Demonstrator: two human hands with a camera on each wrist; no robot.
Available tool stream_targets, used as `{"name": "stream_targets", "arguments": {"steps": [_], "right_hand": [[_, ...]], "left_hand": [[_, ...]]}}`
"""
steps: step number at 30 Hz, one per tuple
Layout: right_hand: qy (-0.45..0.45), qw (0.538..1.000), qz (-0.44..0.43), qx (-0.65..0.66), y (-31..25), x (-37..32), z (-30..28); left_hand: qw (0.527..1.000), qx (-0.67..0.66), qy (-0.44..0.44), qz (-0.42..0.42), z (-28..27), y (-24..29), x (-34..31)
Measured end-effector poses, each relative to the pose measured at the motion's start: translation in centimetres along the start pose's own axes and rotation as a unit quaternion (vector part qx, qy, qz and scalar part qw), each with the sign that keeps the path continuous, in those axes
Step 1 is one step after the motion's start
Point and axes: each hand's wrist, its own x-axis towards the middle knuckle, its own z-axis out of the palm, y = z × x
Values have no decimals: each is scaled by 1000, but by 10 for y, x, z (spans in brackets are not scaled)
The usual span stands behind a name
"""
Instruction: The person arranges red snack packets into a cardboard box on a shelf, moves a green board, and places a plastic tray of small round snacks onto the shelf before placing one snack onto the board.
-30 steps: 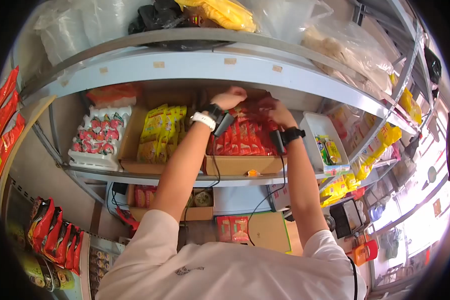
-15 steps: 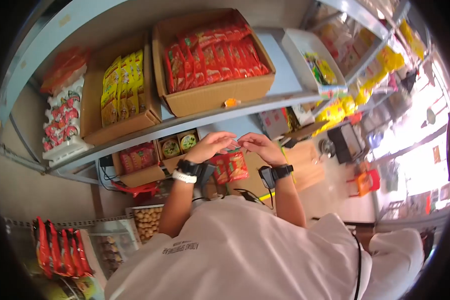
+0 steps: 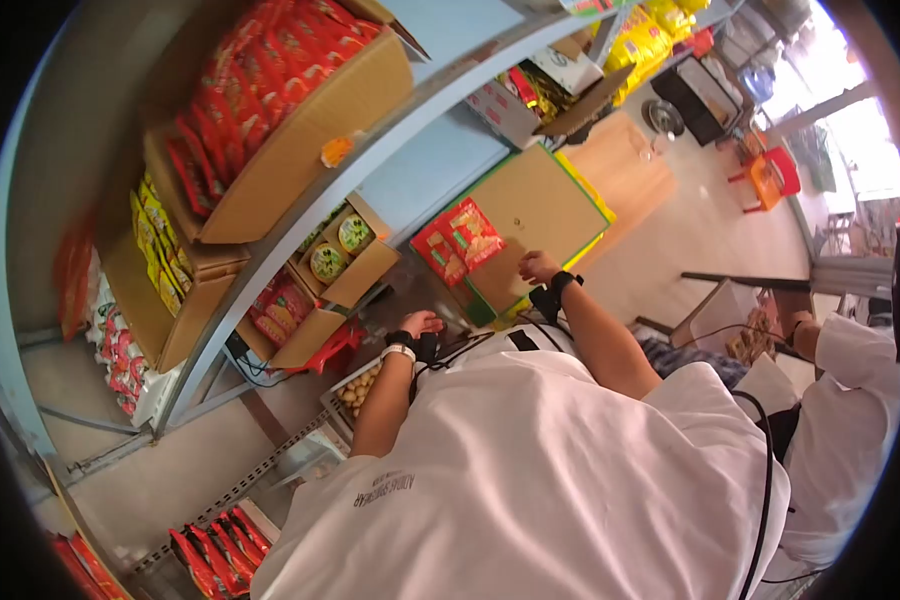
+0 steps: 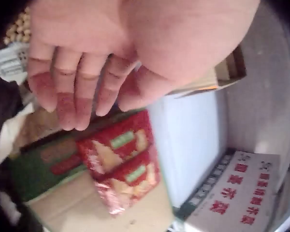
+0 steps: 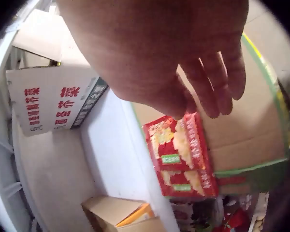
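Observation:
Two red snack packets [image 3: 458, 242] lie side by side on a flat cardboard box [image 3: 545, 210] with green edges. My right hand [image 3: 538, 267] hovers close to the packets' right side, its fingers loosely bent and holding nothing. In the right wrist view its fingertips overlap the packets' upper edge. Lower and to the left, my left hand [image 3: 422, 322] hangs relaxed in front of the body. The left wrist view shows its palm bare and its fingers [image 4: 82, 96] slightly bent, above the same packets [image 4: 123, 164].
On the upper shelf stands a carton [image 3: 305, 125] full of red packets, beside a carton of yellow packets [image 3: 160, 245]. Lower down, a small box holds round tubs [image 3: 328, 262]. A white printed carton [image 5: 53, 99] sits further along. Another person's sleeve [image 3: 850, 365] shows at right.
Both hands have come down from the carton of red packets on the upper shelf, met in front of the lower shelf, then moved apart. The head view has turned downward and right.

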Motion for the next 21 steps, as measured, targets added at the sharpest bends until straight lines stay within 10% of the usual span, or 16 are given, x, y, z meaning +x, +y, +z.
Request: {"name": "stream_targets", "arguments": {"steps": [9,21], "right_hand": [[135,960,-141,-201,15,42,19],[129,979,-123,-101,-24,83,38]], "left_hand": [[988,79,87,103,59,46,36],[992,-22,57,114,108,80,90]]}}
